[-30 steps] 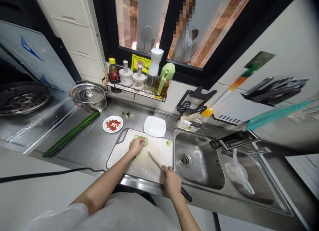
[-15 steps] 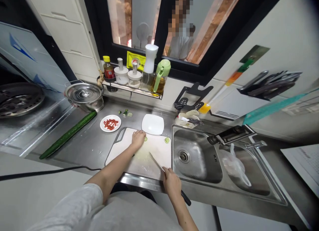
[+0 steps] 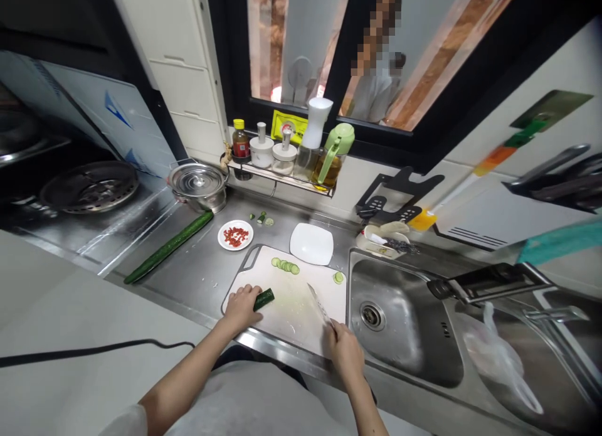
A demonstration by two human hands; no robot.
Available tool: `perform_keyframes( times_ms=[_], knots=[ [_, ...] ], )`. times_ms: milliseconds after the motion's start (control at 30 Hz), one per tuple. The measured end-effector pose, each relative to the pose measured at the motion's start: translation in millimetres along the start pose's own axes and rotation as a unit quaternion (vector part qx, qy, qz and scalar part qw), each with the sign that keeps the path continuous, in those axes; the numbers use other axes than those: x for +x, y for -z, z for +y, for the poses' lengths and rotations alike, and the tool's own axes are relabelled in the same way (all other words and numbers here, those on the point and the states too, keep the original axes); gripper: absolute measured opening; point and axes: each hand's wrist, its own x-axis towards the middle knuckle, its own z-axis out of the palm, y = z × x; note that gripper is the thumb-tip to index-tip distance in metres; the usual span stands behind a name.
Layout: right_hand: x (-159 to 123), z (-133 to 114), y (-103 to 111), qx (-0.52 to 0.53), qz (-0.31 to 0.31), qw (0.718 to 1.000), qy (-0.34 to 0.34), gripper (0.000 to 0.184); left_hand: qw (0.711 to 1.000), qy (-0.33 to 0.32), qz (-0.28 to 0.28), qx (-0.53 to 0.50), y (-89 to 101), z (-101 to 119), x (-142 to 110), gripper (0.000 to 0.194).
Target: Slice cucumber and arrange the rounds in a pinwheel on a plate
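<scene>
My left hand (image 3: 241, 307) is closed over one end of a short dark-green cucumber piece (image 3: 264, 298) at the front left of the white cutting board (image 3: 235, 290). The piece's other end sticks out to the right. In my right hand (image 3: 347, 353) is a knife (image 3: 320, 304), its blade angled up and left over the board's right side. Overlapping cucumber slices (image 3: 285, 266) lie in a row near the board's back edge. A smaller pair of slices (image 3: 338, 277) lies at the back right corner.
Behind the board are an empty white square plate (image 3: 311, 244) and a small plate of red bits (image 3: 235, 236). A long cucumber (image 3: 169, 246) lies at left, by a lidded steel pot (image 3: 198, 184). The steel sink (image 3: 399, 323) borders the board's right.
My left hand has left the cucumber slices at the back, come forward and left, and taken hold of the cucumber piece. The slices now sit in a row. My right hand keeps the knife.
</scene>
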Motion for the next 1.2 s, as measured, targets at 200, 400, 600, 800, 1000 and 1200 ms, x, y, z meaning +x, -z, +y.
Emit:
perform_keyframes(
  times_ms=[200,400,600,800,1000,1200],
  knots=[
    [10.4,-4.2,-3.4,0.021,0.014,1.0,0.013,0.044,0.995,0.038,0.023,-0.093,-4.5,-14.4,7.0,0.039],
    [14.4,-2.6,-5.3,0.056,-0.01,0.998,0.0,0.046,0.951,0.133,0.091,-0.263,23.8,-48.8,58.2,0.05],
    [11.5,1.3,-4.3,0.05,-0.016,0.999,-0.012,0.047,0.96,0.174,0.102,-0.194,48.9,-52.6,114.3,0.053],
    [6.0,7.4,-2.0,0.042,-0.013,0.999,-0.027,0.045,0.975,0.16,0.088,-0.128,47.9,-45.2,133.6,0.048],
    [2.8,12.4,-3.8,0.048,-0.012,0.998,-0.037,0.045,0.979,0.152,0.074,-0.111,42.3,-48.5,139.2,0.053],
    [3.4,8.6,-2.2,0.037,-0.01,0.999,-0.039,0.043,0.976,0.145,0.07,-0.149,40.9,-60.0,134.7,0.066]
  ],
)
